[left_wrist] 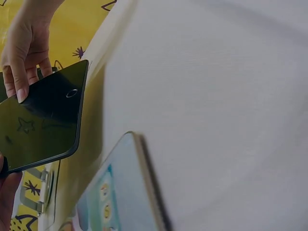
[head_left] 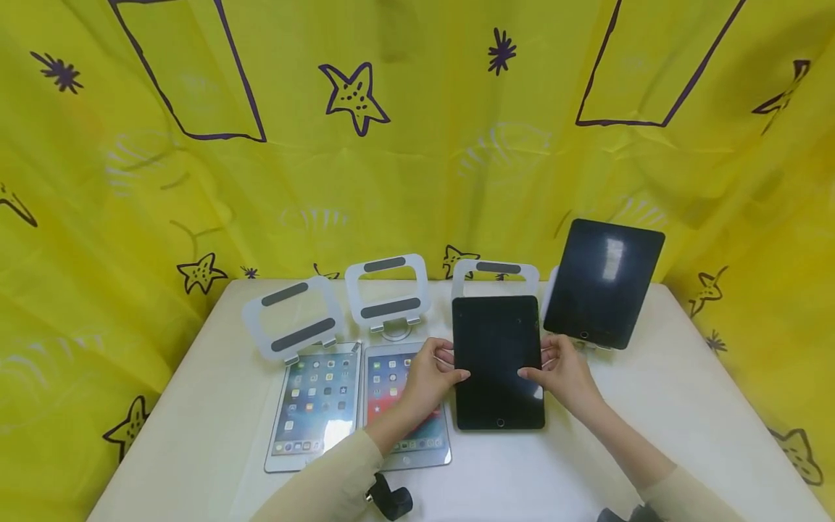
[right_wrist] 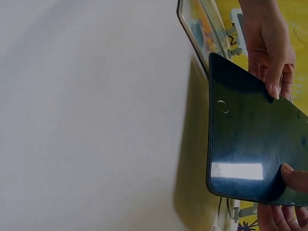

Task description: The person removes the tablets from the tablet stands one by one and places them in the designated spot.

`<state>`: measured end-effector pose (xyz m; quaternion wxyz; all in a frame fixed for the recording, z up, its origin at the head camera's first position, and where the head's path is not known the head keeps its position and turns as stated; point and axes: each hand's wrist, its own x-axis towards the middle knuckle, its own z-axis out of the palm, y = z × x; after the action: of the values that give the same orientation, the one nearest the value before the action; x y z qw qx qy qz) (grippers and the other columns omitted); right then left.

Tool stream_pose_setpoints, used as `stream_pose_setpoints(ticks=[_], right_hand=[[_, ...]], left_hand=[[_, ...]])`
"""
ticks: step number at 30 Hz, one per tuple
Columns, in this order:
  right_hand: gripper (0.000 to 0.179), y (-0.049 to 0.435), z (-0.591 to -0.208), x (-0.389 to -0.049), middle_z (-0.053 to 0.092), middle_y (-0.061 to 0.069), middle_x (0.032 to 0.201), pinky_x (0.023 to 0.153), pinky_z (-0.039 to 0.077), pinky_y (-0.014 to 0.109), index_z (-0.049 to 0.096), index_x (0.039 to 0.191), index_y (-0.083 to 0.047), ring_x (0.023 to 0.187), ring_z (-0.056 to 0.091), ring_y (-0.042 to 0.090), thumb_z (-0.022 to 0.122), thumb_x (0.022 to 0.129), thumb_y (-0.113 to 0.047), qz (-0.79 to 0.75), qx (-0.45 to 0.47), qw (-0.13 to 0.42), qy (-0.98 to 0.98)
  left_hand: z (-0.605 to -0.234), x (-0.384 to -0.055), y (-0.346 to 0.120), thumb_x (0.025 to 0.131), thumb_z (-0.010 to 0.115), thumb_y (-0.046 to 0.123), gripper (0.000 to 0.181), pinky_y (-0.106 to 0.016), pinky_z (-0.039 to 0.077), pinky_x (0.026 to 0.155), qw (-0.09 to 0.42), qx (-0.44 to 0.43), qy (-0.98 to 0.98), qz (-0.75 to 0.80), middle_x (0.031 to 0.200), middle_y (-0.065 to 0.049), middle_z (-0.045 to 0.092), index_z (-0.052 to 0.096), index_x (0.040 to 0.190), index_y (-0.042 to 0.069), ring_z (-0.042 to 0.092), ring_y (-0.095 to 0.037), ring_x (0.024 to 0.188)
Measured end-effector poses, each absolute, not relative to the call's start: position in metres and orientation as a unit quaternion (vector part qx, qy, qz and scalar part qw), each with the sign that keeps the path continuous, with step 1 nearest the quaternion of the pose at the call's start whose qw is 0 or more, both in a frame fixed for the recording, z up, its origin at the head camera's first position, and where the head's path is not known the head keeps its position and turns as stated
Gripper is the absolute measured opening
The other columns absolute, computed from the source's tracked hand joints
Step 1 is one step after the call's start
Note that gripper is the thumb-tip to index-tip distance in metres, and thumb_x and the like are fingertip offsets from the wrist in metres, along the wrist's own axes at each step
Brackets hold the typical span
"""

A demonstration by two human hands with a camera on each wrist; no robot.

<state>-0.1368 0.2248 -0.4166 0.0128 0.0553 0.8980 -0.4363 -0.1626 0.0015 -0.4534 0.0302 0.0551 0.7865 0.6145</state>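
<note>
Both hands grip a black tablet (head_left: 499,362) by its two long sides, thumbs on the dark screen and fingers behind. The left hand (head_left: 432,373) holds its left edge, the right hand (head_left: 566,375) its right edge. In the right wrist view the tablet (right_wrist: 240,139) is raised off the white table, its round home button at the near end. Behind it, a white tablet stand (head_left: 462,271) with a grey pad shows only its upper part; the rest is hidden by the tablet.
Two white tablets with lit screens, one left (head_left: 316,406) and one partly under the left forearm (head_left: 417,435), lie on the table (head_left: 189,406). Two bare stands (head_left: 253,319) (head_left: 422,286) are behind them. Another black tablet (head_left: 603,283) leans on a stand at right. A yellow curtain (head_left: 417,181) hangs behind.
</note>
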Motion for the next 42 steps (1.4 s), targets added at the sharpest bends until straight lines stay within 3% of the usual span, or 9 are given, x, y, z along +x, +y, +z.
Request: stream_pose_setpoints(ticks=[4, 16, 26, 32, 42], right_hand=[[0.063, 0.225, -0.42, -0.133, 0.053, 0.022, 0.099, 0.058, 0.05, 0.021, 0.042, 0.116, 0.009, 0.082, 0.056, 0.025, 0.081, 0.073, -0.014, -0.433, 0.059, 0.021, 0.899], [0.065, 0.226, -0.433, -0.12, 0.055, 0.019, 0.094, 0.064, 0.048, 0.025, 0.043, 0.111, 0.008, 0.078, 0.056, 0.022, 0.084, 0.069, -0.018, -0.413, 0.062, 0.037, 0.908], [0.064, 0.232, -0.444, -0.118, 0.053, 0.015, 0.087, 0.054, 0.051, 0.027, 0.045, 0.11, 0.011, 0.071, 0.054, 0.019, 0.085, 0.068, -0.016, -0.43, 0.078, 0.067, 0.897], [0.064, 0.233, -0.447, -0.122, 0.054, 0.015, 0.085, 0.055, 0.051, 0.027, 0.045, 0.109, 0.012, 0.073, 0.051, 0.021, 0.085, 0.067, -0.016, -0.42, 0.095, 0.088, 0.898], [0.056, 0.231, -0.45, -0.131, 0.05, 0.012, 0.079, 0.052, 0.052, 0.029, 0.046, 0.105, 0.011, 0.059, 0.051, 0.017, 0.083, 0.069, -0.01, -0.416, 0.104, 0.134, 0.893]], left_hand=[[-0.459, -0.159, 0.001, 0.071, 0.079, 0.0, 0.043, -0.021, 0.05, 0.053, 0.049, 0.055, 0.782, 0.619, 0.085, -0.005, 0.054, 0.054, 0.106, 0.001, 0.056, -0.01, 0.066], [-0.469, -0.146, -0.004, 0.072, 0.078, -0.003, 0.042, -0.018, 0.048, 0.052, 0.085, 0.06, 0.758, 0.643, 0.083, -0.005, 0.052, 0.053, 0.106, 0.0, 0.051, -0.01, 0.064], [-0.479, -0.14, -0.003, 0.073, 0.077, -0.002, 0.041, -0.024, 0.051, 0.048, 0.101, 0.06, 0.756, 0.644, 0.081, -0.003, 0.052, 0.052, 0.106, -0.001, 0.053, -0.011, 0.061], [-0.478, -0.142, -0.003, 0.073, 0.077, -0.002, 0.042, -0.025, 0.052, 0.047, 0.117, 0.058, 0.769, 0.625, 0.079, -0.004, 0.051, 0.051, 0.106, -0.001, 0.053, -0.011, 0.058], [-0.472, -0.148, -0.002, 0.072, 0.079, 0.0, 0.041, -0.024, 0.051, 0.045, 0.143, 0.056, 0.816, 0.558, 0.073, -0.004, 0.053, 0.051, 0.102, -0.001, 0.054, -0.011, 0.047]])
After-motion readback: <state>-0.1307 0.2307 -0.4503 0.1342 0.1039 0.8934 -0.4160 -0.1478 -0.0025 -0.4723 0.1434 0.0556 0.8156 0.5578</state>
